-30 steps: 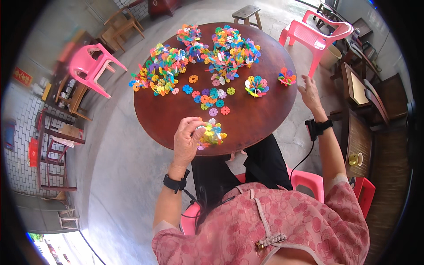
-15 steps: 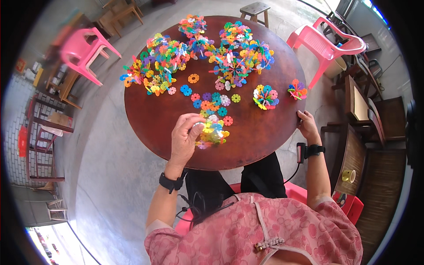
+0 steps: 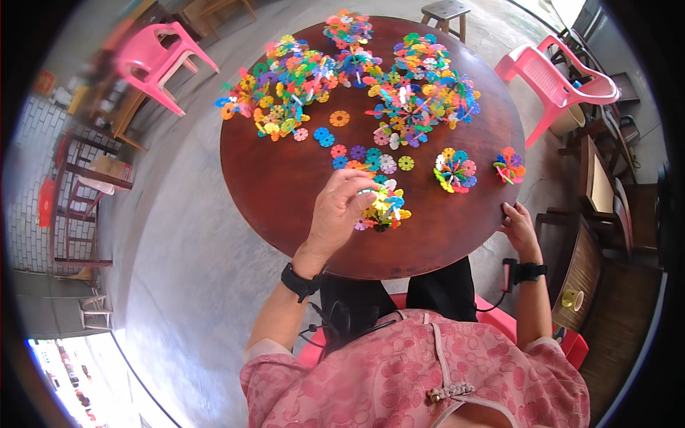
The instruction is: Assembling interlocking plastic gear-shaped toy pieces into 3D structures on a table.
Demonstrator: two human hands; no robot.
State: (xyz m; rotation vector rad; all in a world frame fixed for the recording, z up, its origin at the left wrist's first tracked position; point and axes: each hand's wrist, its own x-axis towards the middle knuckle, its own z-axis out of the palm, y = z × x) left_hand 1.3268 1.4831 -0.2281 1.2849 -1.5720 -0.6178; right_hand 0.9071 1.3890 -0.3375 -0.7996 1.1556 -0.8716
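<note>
Right hand point(image 3: 522, 227) is brought to table point(image 3: 442, 242) rim since earlier frame, grip can't be told | disc cluster point(image 3: 389, 207) is pinched by left hand point(image 3: 335, 207), table's near side | risk: loose discs point(image 3: 405, 163) just beyond could be scattered if brushed by fingers

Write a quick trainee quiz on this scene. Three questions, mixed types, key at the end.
1. Multiple choice: which hand is at the plastic flower cluster nearest the person?
A) left
B) right
C) both

2. True or false: the right hand is holding a flower cluster as well.

3. Fill in the blank: the left armchair and the right armchair, on either side of the table, are both ____ in colour.

Key:
1. A: the left hand has its fingers at it.
2. False: the right hand is at the table's edge, apart from the clusters.
3. Pink.
</note>
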